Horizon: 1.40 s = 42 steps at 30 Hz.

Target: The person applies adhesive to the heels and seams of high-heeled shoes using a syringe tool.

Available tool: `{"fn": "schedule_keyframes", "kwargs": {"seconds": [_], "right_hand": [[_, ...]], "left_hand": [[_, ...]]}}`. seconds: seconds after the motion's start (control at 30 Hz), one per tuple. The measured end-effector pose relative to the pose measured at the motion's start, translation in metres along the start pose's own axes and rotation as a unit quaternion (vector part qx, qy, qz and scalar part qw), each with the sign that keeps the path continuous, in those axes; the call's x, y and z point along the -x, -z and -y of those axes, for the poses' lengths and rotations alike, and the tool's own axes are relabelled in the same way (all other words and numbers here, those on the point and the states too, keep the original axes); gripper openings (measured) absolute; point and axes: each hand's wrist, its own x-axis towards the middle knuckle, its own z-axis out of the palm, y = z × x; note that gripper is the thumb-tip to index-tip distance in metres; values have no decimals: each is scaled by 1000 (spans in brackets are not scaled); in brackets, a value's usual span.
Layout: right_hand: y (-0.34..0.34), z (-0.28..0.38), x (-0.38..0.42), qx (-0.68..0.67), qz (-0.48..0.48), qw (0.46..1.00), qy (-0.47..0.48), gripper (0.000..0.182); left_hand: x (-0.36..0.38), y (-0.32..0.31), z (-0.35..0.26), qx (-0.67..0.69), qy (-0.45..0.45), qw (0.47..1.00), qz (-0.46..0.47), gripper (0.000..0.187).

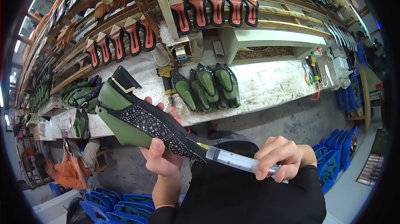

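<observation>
My left hand [163, 160] is closed around a black, stone-studded shoe [155, 125] on a green last [118, 126]. The shoe lies on its side with its heel up at the left and its pointed toe toward me. In my right hand [280, 157] is a clear syringe [235, 160], fingers wrapped about its plunger end. Its yellow tip [202, 145] is at the sole edge close to the shoe's toe; whether it touches cannot be made out. Behind, on the bench, stand several green lasts with studded black uppers [204, 86].
A worn white bench [271, 90] runs across, with a white box-like housing [275, 36] on it. Red-and-black soles [200, 11] hang on wooden racks above. Blue chairs [337, 153] stand right and lower left. A person in orange [71, 174] sits at the left.
</observation>
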Motion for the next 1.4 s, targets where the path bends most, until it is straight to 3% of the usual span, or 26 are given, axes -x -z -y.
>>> {"fn": "schedule_keyframes", "kwargs": {"seconds": [0.43, 0.97, 1.1, 1.17, 1.2, 1.27, 1.33, 1.4], "right_hand": [[-4, -7, 11, -17, -11, 1000, -9, 24], [-4, -10, 22, -36, -14, 999, -20, 29], [3, -3, 29, -59, -6, 996, -60, 35], [-4, -1, 36, -46, -149, 987, 24, 40], [-5, 1, 33, -47, -148, 988, 26, 40], [-10, 5, 24, -93, -271, 955, 79, 44], [-1, -18, 12, -5, -207, 975, 79, 55], [-5, -51, -7, 113, -230, 965, 57, 70]], "left_hand": [[-10, -15, -10, 72, 81, 981, -160, 52], [-23, 8, -8, 87, 82, 978, -170, 44], [-28, 10, -4, 83, 70, 977, -182, 40], [-28, 15, -1, 86, 71, 976, -186, 39], [-28, 18, 2, 89, 75, 975, -190, 38], [-30, 20, 6, 94, 86, 973, -194, 37], [-26, 16, 13, 96, 120, 969, -196, 37], [-16, 5, 24, 101, 187, 955, -205, 37]]}}
